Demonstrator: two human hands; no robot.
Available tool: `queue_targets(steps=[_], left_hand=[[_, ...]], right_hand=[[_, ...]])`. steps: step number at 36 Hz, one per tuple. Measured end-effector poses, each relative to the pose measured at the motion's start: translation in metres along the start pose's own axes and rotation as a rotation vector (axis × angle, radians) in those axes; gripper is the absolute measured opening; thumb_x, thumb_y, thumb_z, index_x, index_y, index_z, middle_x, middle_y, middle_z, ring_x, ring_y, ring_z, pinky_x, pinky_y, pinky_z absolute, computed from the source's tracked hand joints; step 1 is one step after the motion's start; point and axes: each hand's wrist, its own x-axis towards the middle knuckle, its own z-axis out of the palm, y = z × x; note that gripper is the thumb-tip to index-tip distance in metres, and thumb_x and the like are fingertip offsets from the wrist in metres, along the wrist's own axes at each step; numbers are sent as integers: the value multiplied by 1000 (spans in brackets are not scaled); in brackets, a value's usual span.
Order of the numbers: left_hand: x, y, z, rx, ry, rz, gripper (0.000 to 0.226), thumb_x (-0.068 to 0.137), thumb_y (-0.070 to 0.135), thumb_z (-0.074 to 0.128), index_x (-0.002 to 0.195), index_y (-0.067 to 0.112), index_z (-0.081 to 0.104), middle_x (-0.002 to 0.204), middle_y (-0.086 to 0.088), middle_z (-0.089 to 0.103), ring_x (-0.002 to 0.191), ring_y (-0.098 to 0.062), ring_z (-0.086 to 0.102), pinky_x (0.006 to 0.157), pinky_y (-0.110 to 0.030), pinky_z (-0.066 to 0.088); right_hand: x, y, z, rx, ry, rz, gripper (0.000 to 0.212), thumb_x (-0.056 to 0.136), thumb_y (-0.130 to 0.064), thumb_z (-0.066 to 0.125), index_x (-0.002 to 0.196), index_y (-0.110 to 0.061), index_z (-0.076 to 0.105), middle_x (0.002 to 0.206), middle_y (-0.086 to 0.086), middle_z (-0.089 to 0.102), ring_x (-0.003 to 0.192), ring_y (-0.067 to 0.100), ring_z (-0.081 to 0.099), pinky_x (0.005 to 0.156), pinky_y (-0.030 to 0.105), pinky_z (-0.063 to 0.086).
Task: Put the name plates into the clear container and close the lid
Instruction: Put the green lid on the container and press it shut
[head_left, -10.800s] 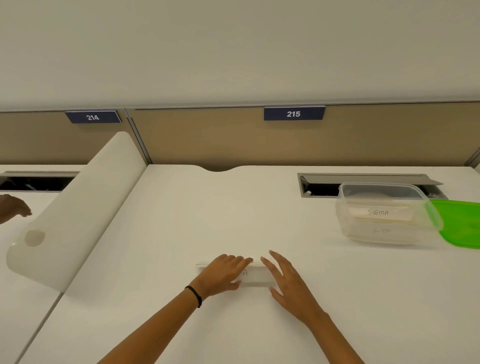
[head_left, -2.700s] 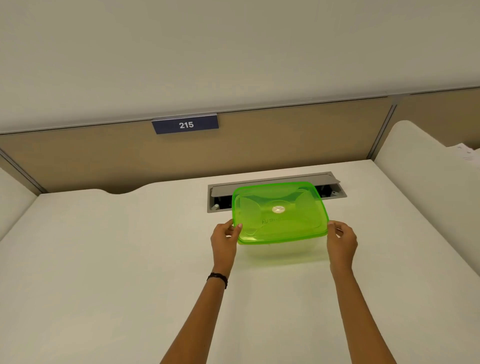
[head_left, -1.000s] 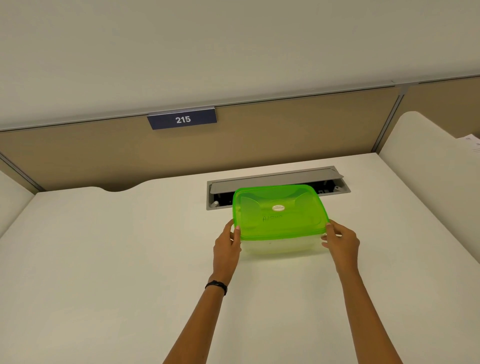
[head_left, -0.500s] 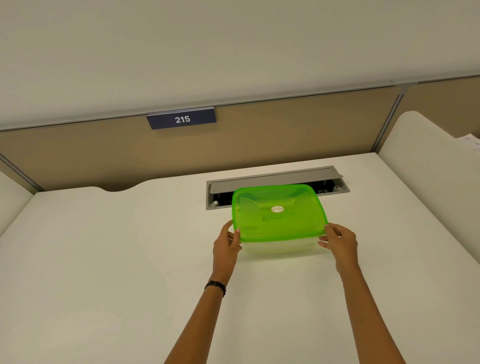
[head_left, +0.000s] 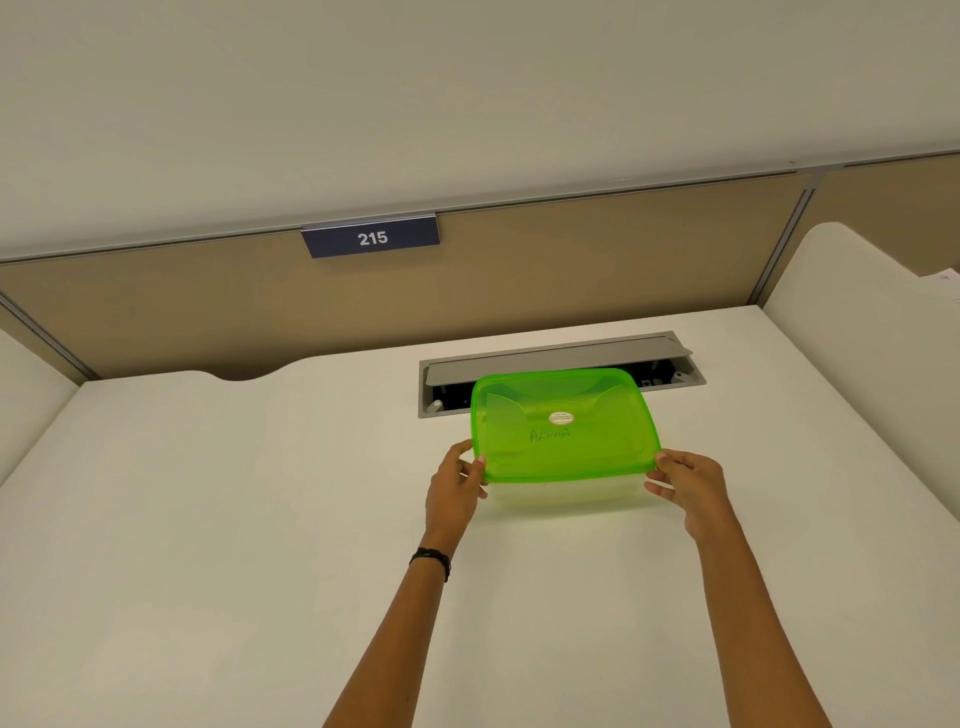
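Note:
A clear container (head_left: 563, 493) stands on the white desk with a translucent green lid (head_left: 563, 423) lying over its top. Through the lid I read a name plate (head_left: 549, 435) marked "ALPHA" inside. My left hand (head_left: 457, 486) grips the lid's front left corner, thumb on top. My right hand (head_left: 688, 486) grips the front right corner the same way. The container's lower wall shows only faintly below the lid's front edge.
The white desk (head_left: 234, 519) spreads left and in front of the container. Behind it lies an open grey cable tray (head_left: 556, 358). A tan partition with a "215" sign (head_left: 371, 238) stands at the back; white side dividers (head_left: 852, 322) flank the desk.
The lid, held tilted over the container 2.7 s ago, now lies flat on it. Both hands have stayed at the front corners and shifted only slightly.

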Motion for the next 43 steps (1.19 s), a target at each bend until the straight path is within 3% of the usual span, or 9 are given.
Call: queue_targets(steps=[11,16,19,23,26,28,33,39,43], left_hand=[[-1,-1,-2,0,-30,-28,30,95,28,48,123,18,48,76,-2,62,59,-12,60,73,-42,52],[-5,-6,-3,-2,-32,-29,31,94,28,49,123,17,48,72,1,61,57,-13,58,69,-39,50],[-10,-9,-6,-15,-47,-52,32,94,28,50,123,16,48,70,1,62,56,-14,55,66,-36,47],[-8,-5,-14,178,-55,-74,38,91,31,53,127,19,46,93,-5,62,86,-22,58,78,-35,45],[6,7,-15,255,-22,-13,50,89,21,57,135,14,40,124,-16,50,114,-29,52,92,-37,44],[21,18,-12,240,-22,3,52,89,17,57,137,10,37,134,-19,42,124,-31,46,99,-38,40],[57,40,7,71,29,-35,49,94,20,48,140,7,34,146,-14,38,133,-29,37,110,-41,33],[70,40,25,-67,61,-67,43,99,27,35,138,8,36,140,-13,45,128,-29,42,103,-36,34],[70,28,27,-47,75,-28,44,99,34,34,137,11,39,140,-10,47,129,-28,43,104,-36,34]], right_hand=[[-6,-5,-2,7,-38,24,23,90,1,52,110,10,56,78,10,56,67,20,55,43,19,55],[-9,-4,-4,-17,-40,16,23,90,0,52,110,11,56,97,20,56,67,20,56,46,20,55],[-11,-1,-7,-21,-47,18,23,90,0,52,110,10,56,94,19,57,67,20,56,48,21,56],[-13,3,-10,-10,-68,27,21,90,0,53,108,10,56,83,13,57,68,21,56,49,21,57],[-13,3,-11,-6,-74,24,21,90,0,53,108,9,56,83,13,57,69,21,56,49,21,57],[-13,3,-11,-6,-83,26,20,90,0,52,108,7,56,83,13,57,70,21,56,50,21,57],[-13,3,-12,-20,-100,16,16,90,-1,52,105,4,57,80,11,57,70,20,57,52,21,57],[-11,3,-15,-33,-110,19,15,90,-1,53,104,2,57,80,10,59,70,21,58,52,20,57],[-7,-1,-19,-237,-75,-8,20,87,-4,58,107,-5,59,80,6,60,75,20,58,66,30,51]])
